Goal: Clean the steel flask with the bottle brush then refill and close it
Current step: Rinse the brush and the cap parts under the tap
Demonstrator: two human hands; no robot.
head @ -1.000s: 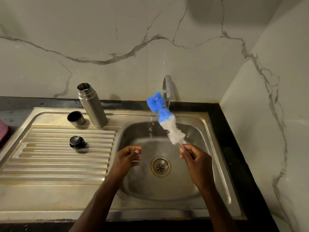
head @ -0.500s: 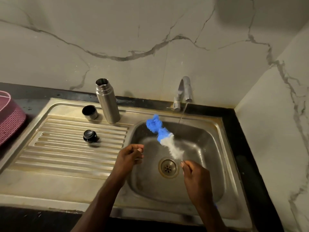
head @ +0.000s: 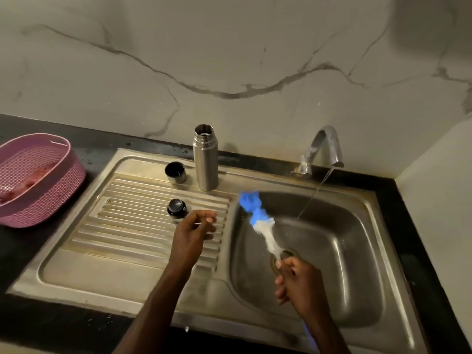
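Over the sink basin (head: 332, 251), the right hand (head: 297, 282) grips the bottle brush (head: 258, 218) clear of the tap stream, while the empty, loosely curled left hand (head: 194, 231) hovers near the uncapped steel flask (head: 205, 159), probably to fetch it.

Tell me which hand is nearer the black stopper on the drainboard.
Left. The left hand hovers just right of the black stopper, empty, not touching it. The right hand is far off over the sink basin, gripping the bottle brush.
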